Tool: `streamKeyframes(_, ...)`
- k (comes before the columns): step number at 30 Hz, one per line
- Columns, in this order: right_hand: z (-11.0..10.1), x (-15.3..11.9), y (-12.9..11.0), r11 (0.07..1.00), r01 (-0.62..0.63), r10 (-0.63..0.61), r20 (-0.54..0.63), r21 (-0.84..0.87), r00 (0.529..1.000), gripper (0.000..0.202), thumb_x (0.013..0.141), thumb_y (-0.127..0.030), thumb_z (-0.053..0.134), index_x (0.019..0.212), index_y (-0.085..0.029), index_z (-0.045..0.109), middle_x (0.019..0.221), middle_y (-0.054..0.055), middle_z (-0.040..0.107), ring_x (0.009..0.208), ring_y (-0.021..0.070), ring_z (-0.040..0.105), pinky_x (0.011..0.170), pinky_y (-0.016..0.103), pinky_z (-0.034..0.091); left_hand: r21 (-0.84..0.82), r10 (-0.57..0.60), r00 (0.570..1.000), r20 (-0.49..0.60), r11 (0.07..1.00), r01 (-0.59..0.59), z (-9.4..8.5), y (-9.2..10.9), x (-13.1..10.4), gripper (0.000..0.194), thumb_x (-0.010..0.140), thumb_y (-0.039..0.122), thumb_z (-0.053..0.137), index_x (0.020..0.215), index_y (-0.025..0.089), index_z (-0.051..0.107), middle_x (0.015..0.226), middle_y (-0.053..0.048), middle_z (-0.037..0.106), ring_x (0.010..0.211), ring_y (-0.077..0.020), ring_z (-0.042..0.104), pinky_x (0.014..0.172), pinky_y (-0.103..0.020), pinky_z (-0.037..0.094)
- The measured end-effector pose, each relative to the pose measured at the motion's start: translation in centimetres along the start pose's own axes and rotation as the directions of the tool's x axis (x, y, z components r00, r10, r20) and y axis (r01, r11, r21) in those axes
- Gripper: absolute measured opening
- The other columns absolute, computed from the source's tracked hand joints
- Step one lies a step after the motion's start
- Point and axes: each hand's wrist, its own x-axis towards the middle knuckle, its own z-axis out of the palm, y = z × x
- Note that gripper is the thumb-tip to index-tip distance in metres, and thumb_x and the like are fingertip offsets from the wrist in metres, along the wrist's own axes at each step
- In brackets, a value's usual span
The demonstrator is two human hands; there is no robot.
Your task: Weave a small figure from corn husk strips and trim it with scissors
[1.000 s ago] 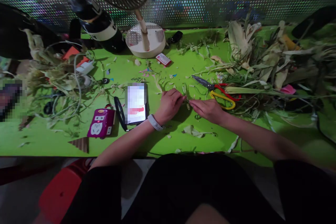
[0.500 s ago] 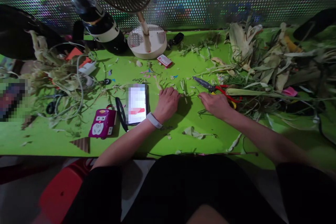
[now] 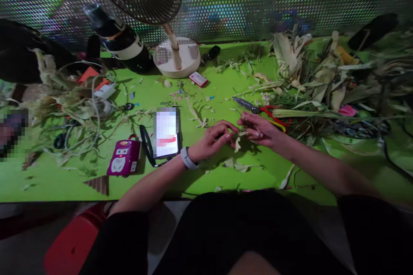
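My right hand pinches a small knotted piece of dry plant strips between thumb and fingers, above the green table. A pale leafy end hangs from it. My left hand, with a white wristband, reaches to the piece from the left. Its fingers are loosely bent and apart, their tips close to the strips; whether they touch is unclear. Just beyond my right hand lie pliers with dark pointed jaws and red and yellow handles. A dry leaf scrap rests below my hands.
Heaped dry husks and grass cover the right side; tangled fibres and a cable lie left. A lit phone, purple socket block, fan base, dark bottle and small red-white box stand around. Perforated metal borders the back.
Both hands have come closer together and turned, fingers now showing. The knotted plant piece has been lifted off the table into my right hand. The view has shifted slightly.
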Motion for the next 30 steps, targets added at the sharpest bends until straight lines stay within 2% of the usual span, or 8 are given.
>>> streamKeyframes(4, 0.3, -0.1, 0.5, 0.994, -0.071, 0.062, 0.101, 0.086, 0.993, 0.029, 0.077, -0.030, 0.071, 0.076, -0.019, 0.044, 0.053, -0.012, 0.049, 0.031, -0.0003, 0.031, 0.033, 0.013, 0.024, -0.415, -0.293, 0.953, -0.079, 0.879, 0.236, 0.3, 0.0, -0.2, 0.028, 0.090, 0.039, 0.055, 0.075, 0.016, 0.051, 0.099, -0.007, 0.062, 0.070, -0.0098, 0.060, 0.066, -0.025, 0.049)
streamKeyframes(8, 0.2, 0.0, 0.8, 0.997, -0.075, 0.076, 0.111, -0.012, 0.991, 0.027, 0.079, -0.031, 0.070, 0.079, -0.019, 0.046, 0.052, -0.010, 0.049, 0.031, 0.0009, 0.030, 0.032, 0.014, 0.020, -0.633, -0.446, 0.882, 0.154, 0.641, 0.434, 0.2, 0.1, -0.2, 0.030, 0.088, 0.044, 0.058, 0.078, 0.017, 0.047, 0.091, -0.002, 0.062, 0.045, -0.0033, 0.051, 0.044, -0.020, 0.039)
streamKeyframes(11, 0.1, 0.0, 0.5, 0.989, -0.015, 0.029, 0.099, -0.145, 0.995, 0.033, 0.076, -0.037, 0.073, 0.077, -0.019, 0.046, 0.053, -0.009, 0.051, 0.035, 0.0015, 0.032, 0.035, 0.015, 0.020, -0.571, -0.472, 0.843, 0.258, 0.630, 0.527, -0.2, 0.3, 0.0, 0.033, 0.087, 0.046, 0.058, 0.076, 0.016, 0.048, 0.075, 0.002, 0.057, 0.040, -0.0016, 0.041, 0.039, -0.019, 0.030)
streamKeyframes(18, 0.2, -0.6, -0.4, 0.884, 0.062, -0.013, 0.109, -0.463, 0.994, 0.037, 0.079, -0.048, 0.069, 0.075, -0.017, 0.049, 0.055, -0.007, 0.051, 0.044, 0.0029, 0.036, 0.041, 0.018, 0.022, -0.259, -0.498, 0.816, 0.293, 0.780, 0.569, -1.2, 0.4, 0.5, 0.035, 0.091, 0.046, 0.049, 0.074, 0.016, 0.051, 0.059, 0.005, 0.043, 0.048, -0.0052, 0.033, 0.046, -0.020, 0.026)
streamKeyframes(22, 0.2, -0.6, -0.3, 0.848, 0.061, 0.013, 0.136, -0.526, 0.991, 0.036, 0.081, -0.049, 0.067, 0.076, -0.017, 0.049, 0.056, -0.007, 0.051, 0.045, 0.0034, 0.036, 0.042, 0.019, 0.023, -0.179, -0.472, 0.842, 0.260, 0.833, 0.523, -1.3, 0.5, 0.5, 0.033, 0.090, 0.042, 0.051, 0.071, 0.016, 0.050, 0.062, 0.003, 0.045, 0.054, -0.0069, 0.038, 0.052, -0.021, 0.032)
streamKeyframes(26, 0.7, -1.0, -0.4, 0.910, 0.129, -0.070, 0.161, -0.395, 0.984, 0.036, 0.080, -0.048, 0.068, 0.076, -0.019, 0.047, 0.057, -0.008, 0.050, 0.046, 0.0051, 0.043, 0.045, 0.019, 0.032, -0.297, -0.498, 0.840, 0.215, 0.786, 0.542, -1.2, 0.3, 0.5, 0.033, 0.090, 0.045, 0.051, 0.075, 0.016, 0.054, 0.062, 0.004, 0.048, 0.048, -0.0060, 0.039, 0.047, -0.021, 0.032)
streamKeyframes(28, 1.1, -1.3, -0.7, 0.916, 0.210, -0.148, 0.196, -0.343, 0.969, 0.033, 0.082, -0.047, 0.066, 0.077, -0.021, 0.046, 0.058, -0.007, 0.052, 0.056, 0.0094, 0.055, 0.055, 0.023, 0.043, -0.403, -0.514, 0.853, 0.092, 0.764, 0.504, -1.1, 0.0, 0.5, 0.031, 0.088, 0.046, 0.053, 0.077, 0.017, 0.055, 0.068, 0.002, 0.055, 0.051, -0.0064, 0.046, 0.050, -0.021, 0.037)
streamKeyframes(30, 1.4, -1.7, -0.9, 0.883, 0.315, -0.244, 0.233, -0.348, 0.941, 0.029, 0.086, -0.045, 0.062, 0.078, -0.021, 0.048, 0.061, -0.005, 0.055, 0.068, 0.0130, 0.062, 0.065, 0.028, 0.047, -0.477, -0.543, 0.830, -0.126, 0.767, 0.430, -1.1, -0.3, 0.6, 0.029, 0.085, 0.045, 0.059, 0.078, 0.017, 0.055, 0.075, 0.001, 0.060, 0.056, -0.0070, 0.051, 0.054, -0.021, 0.042)
